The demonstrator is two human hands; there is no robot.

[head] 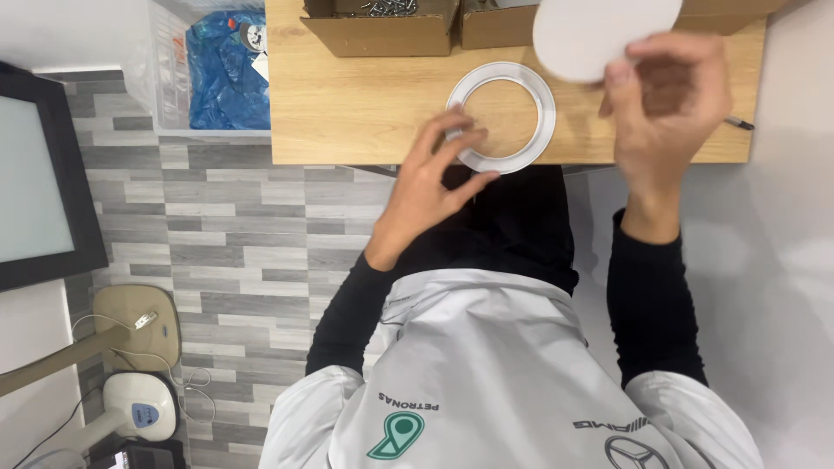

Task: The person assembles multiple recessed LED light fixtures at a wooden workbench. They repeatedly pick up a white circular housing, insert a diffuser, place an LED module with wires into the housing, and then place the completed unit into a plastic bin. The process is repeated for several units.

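Observation:
A white ring-shaped frame (540,102) lies flat on the wooden table (356,104) near its front edge. My left hand (430,187) touches the ring's near-left rim with its fingertips, fingers spread. My right hand (667,100) is raised above the table's right part and pinches a round white disc (591,30) by its lower right edge. The disc hangs tilted over the cardboard boxes at the back.
Two open cardboard boxes (382,30) stand at the table's back edge; one holds several screws (391,7). A clear bin with blue bags (221,69) stands left of the table. A black-framed screen (39,174) and a handheld scanner (135,404) are at far left.

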